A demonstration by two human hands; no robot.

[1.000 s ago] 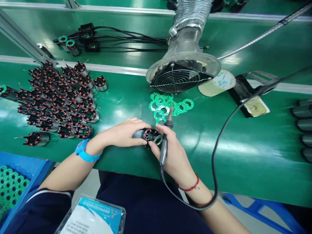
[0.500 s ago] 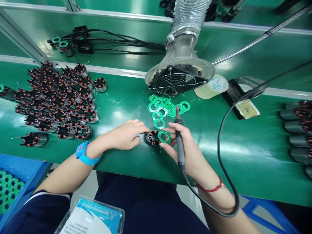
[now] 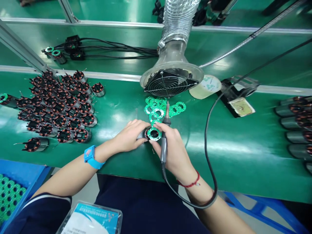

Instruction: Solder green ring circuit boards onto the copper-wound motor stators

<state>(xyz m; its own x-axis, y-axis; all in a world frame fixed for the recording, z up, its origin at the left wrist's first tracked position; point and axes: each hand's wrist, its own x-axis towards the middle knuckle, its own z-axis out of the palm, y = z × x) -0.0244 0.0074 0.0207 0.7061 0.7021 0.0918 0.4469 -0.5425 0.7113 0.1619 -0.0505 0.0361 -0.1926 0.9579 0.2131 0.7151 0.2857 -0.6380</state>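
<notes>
Glossy green bench (image 3: pixel 243 159), ribbed silvery duct (image 3: pixel 180 22) flaring above it to a wire-grilled black fan (image 3: pixel 168 85). The stator (image 3: pixel 142 134), a grey metal cylinder, lies on its side at the bench's front edge, the left hand (image 3: pixel 129 136) closed around it. A flat green ring (image 3: pixel 159 134) dotted with holes covers its right end; the right hand (image 3: pixel 174 151) has thumb and forefinger at the ring and clasps the iron (image 3: pixel 164 148), tip pointing away. A blue bin (image 3: pixel 31 170) holds rows of green boards (image 3: pixel 9 196); a black stand (image 3: pixel 230 100) carries a yellowish sponge (image 3: pixel 241 107).
</notes>
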